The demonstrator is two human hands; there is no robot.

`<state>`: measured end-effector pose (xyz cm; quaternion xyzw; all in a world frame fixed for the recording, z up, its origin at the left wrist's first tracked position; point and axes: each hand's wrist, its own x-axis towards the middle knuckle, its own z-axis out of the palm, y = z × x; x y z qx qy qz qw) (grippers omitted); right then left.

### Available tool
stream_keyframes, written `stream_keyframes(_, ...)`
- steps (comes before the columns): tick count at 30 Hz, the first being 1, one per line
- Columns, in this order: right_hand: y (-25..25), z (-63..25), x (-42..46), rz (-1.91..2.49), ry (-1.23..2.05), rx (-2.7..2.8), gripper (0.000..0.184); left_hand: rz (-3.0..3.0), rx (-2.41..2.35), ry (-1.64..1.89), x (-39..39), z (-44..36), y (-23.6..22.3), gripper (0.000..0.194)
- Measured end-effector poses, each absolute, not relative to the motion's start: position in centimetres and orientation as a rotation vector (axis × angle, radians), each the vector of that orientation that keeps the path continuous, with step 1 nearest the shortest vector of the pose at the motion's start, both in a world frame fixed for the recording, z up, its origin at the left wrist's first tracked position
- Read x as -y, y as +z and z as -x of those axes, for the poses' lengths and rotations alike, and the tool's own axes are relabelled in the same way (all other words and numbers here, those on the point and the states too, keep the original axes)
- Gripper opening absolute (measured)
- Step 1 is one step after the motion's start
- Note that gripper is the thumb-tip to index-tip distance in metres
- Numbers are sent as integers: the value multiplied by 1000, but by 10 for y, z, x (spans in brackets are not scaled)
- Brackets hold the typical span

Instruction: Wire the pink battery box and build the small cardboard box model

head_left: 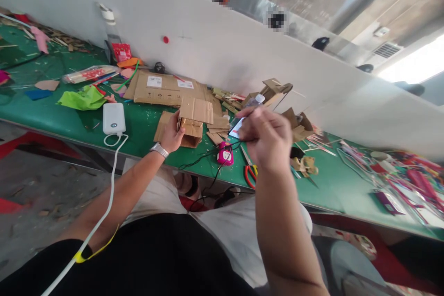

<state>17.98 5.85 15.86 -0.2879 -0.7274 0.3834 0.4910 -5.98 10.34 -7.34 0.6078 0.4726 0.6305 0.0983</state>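
- The left hand grips a small, open-ended box of brown corrugated cardboard; the thumb presses the near side, while the other fingers are partly hidden behind the cardboard.
- The box sits directly right of the left fingers, well apart from the right ones, its opening toward the person.
- The right hand is raised, fingers curled in toward the thumb; blur hides whether they pinch anything, so I cannot tell.
- To handle the box well, the left grip seems best kept light: thin walls like these could buckle if squeezed, and pressure near a folded edge is probably safer than mid-panel.
- Supporting the wall from behind with the left fingers would likely keep it square while the right hand works on it.
- Below the right fingers lie scissors with red-orange handles, better kept clear of the forearm.
- Between the hands, nearer the person, sits a bright pink block with a white face; thin black cables run near it and could snag.
- Beyond the left fingers lies a large flattened brown carton with white labels.
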Motion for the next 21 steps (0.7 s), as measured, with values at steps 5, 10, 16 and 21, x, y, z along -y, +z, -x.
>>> stream_keyframes(5,71,-137,-36,1396,700,2575,44,-1803,-1414,1851,-104,59,-73,90)
stream_keyframes(10,7,-95,-44,1697,614,2610,56,-1818,-1427,1865,-105,58,-75,85)
stream_keyframes(16,-4,-77,-74,1788,612,2617,50,-1846,-1416,1848,-106,60,-78,86)
stream_keyframes(21,-1,-73,-71,1762,532,2617,43,-1836,-1406,1861,-106,59,-79,83)
